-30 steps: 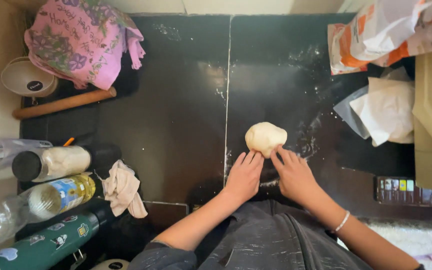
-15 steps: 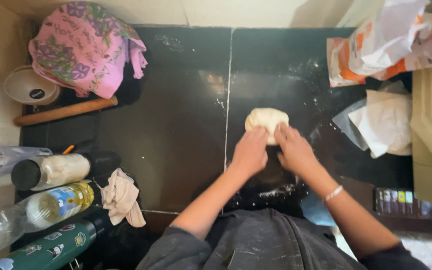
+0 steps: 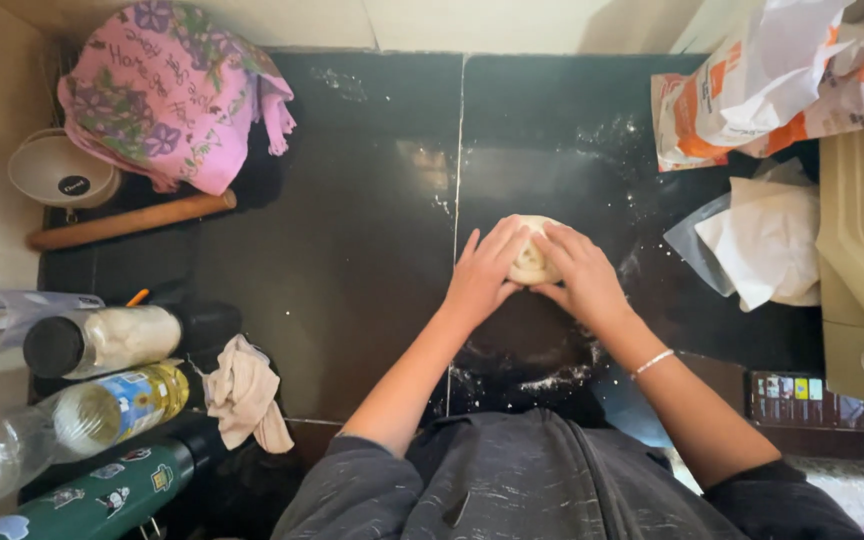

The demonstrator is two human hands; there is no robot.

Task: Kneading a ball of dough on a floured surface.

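A pale ball of dough [image 3: 532, 262] is sitting on the dark surface [image 3: 352, 250], just right of the seam between its two slabs. The left hand [image 3: 487, 272] and right hand [image 3: 577, 275] are both pressing on it from the near side — fingers curved over its top and flanks, the two hands cupping it between them so that only a small strip of dough is showing. Flour is dusting the surface around and below the wrists.

A second ago the dough was lying fully exposed just beyond the fingertips; half a second ago the hands were reaching its near edge — now they are covering most of it. The dough itself is lying in much the same spot.
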